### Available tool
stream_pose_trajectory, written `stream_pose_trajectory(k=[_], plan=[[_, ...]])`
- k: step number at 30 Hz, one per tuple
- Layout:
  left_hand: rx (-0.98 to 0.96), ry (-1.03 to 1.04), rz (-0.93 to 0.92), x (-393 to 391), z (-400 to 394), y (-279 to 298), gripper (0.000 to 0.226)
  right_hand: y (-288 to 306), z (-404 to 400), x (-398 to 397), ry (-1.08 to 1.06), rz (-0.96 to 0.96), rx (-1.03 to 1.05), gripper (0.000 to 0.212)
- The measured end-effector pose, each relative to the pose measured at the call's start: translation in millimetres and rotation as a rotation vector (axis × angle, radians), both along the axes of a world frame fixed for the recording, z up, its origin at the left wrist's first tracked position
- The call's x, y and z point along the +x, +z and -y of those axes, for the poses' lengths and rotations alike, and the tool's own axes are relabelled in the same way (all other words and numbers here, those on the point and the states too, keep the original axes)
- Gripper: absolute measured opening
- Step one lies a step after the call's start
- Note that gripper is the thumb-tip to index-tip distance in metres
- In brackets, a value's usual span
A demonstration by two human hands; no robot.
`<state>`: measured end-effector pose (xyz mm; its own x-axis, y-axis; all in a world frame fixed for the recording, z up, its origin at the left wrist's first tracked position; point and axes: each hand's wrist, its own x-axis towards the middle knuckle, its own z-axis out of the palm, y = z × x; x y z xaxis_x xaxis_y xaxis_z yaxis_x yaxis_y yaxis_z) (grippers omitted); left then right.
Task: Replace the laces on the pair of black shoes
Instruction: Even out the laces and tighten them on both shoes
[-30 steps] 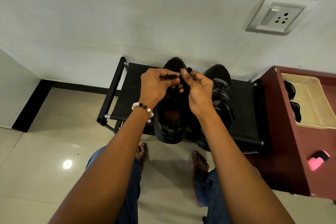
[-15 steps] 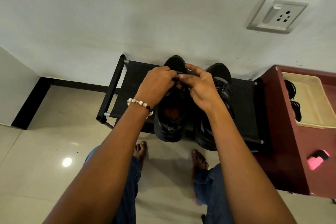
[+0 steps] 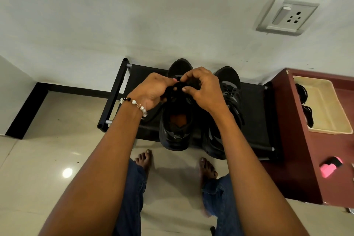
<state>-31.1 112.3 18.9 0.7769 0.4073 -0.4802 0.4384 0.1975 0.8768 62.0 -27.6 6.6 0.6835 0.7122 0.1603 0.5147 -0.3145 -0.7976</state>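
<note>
Two black shoes stand side by side on a low black rack. The left shoe has an open mouth with an orange insole. The right shoe shows lacing across its top. My left hand, with a bead bracelet at the wrist, and my right hand meet over the left shoe's upper front. Both pinch a black lace between curled fingers. The fingers hide the eyelets there.
A maroon cabinet stands right of the rack with a cream tray holding black laces. A pink object lies on the cabinet. A wall socket is above. My bare feet stand on the tiled floor.
My hands have moved closer together and slightly lower over the left shoe. My right hand now curls over the lace from above.
</note>
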Motion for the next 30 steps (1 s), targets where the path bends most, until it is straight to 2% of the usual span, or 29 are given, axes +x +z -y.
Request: stream_pose_trajectory(k=[4, 7, 10, 13, 17, 23, 28, 30], plan=[[-0.178, 0.131, -0.018, 3.3, 5.5, 2.4, 0.018, 2.3, 4.8, 1.1, 0.098, 0.029, -0.084, 0.044], [-0.244, 0.170, -0.035, 3.8, 7.4, 3.5, 0.015, 2.8, 5.5, -1.2, 0.114, 0.125, -0.126, 0.053], [-0.269, 0.181, -0.039, 2.6, 7.2, 4.8, 0.014, -0.8, 2.3, -3.8, 0.109, 0.228, -0.112, 0.045], [-0.274, 0.178, -0.036, 2.2, 7.4, 4.6, 0.014, -4.1, 1.1, -3.1, 0.083, 0.298, 0.018, 0.030], [-0.251, 0.179, -0.017, 3.3, 7.9, 3.2, 0.014, -1.3, 1.8, -2.8, 0.042, 0.352, 0.116, 0.025], [-0.039, 0.190, 0.058, 2.6, 5.8, 2.5, 0.018, 8.3, 0.9, -7.9, -0.075, 0.138, 0.202, 0.017], [-0.004, 0.178, 0.080, 0.5, 8.2, 6.0, 0.016, 17.6, -1.4, -11.3, -0.162, -0.410, 0.312, 0.025], [0.018, 0.177, 0.079, 0.2, 8.1, 5.4, 0.016, 18.3, -0.4, -7.8, -0.167, -0.530, 0.324, 0.028]])
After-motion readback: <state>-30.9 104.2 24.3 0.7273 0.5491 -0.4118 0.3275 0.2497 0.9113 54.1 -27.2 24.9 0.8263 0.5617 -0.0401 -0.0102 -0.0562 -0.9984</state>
